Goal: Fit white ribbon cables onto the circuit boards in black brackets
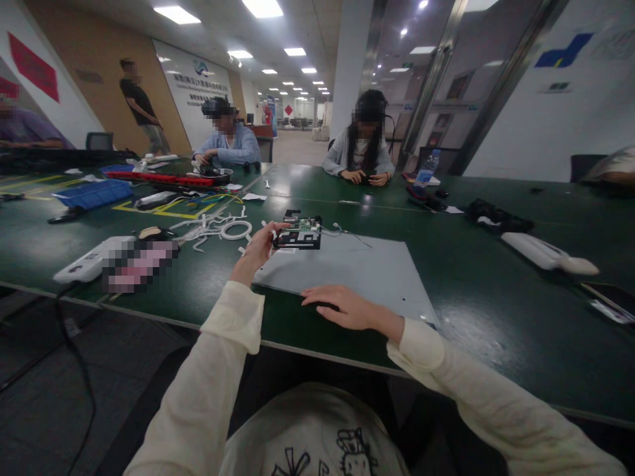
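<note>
A black device with an exposed green circuit board (pixel 303 231) is at the far left part of a pale grey sheet (pixel 367 271) on the table. My left hand (pixel 258 250) grips the device by its left side, with fingers at its upper left edge. A thin cable (pixel 352 235) trails from the device to the right. My right hand (pixel 347 308) rests palm down by the near edge of the sheet, its fingers extended and a little apart, with nothing seen in it. The underside of that hand is hidden.
White curved plastic pieces (pixel 235 229) lie left of the sheet, beyond a white power strip (pixel 94 259). A blue tray (pixel 93 193) stands farther left. White-and-black items (pixel 528 250) lie at the right. Two people sit across the green table (pixel 476 264).
</note>
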Action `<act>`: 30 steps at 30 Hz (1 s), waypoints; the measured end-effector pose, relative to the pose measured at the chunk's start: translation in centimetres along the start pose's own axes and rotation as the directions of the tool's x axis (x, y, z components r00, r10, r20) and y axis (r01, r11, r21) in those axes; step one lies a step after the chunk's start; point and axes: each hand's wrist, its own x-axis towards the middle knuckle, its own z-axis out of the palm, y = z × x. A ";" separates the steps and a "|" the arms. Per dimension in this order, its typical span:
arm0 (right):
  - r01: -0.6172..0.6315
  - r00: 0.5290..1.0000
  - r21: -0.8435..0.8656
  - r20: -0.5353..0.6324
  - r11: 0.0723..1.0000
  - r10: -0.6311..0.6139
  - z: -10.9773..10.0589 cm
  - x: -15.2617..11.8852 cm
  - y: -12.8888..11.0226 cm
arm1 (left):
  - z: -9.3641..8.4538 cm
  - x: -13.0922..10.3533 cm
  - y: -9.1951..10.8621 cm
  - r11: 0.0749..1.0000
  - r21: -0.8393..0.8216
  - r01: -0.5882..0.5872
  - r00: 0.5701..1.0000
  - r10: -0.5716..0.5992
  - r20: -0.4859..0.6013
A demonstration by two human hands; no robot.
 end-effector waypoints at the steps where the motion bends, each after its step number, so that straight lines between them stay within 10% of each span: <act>1: 0.010 1.000 0.009 0.006 1.000 -0.010 0.2 0.2 -0.2 | 0.0 0.0 -0.1 1.000 0.000 0.002 1.000 -0.002 0.010; 18: 0.036 0.999 -0.064 -0.012 0.997 -0.037 0.3 0.7 0.0 | 3.0 -0.1 -3.8 0.954 0.297 0.052 0.970 -0.120 0.214; 30: -0.235 0.914 -0.265 -0.388 0.935 0.120 -2.5 -0.3 3.7 | 3.1 -0.4 -3.6 0.840 0.543 0.002 0.962 -0.151 0.229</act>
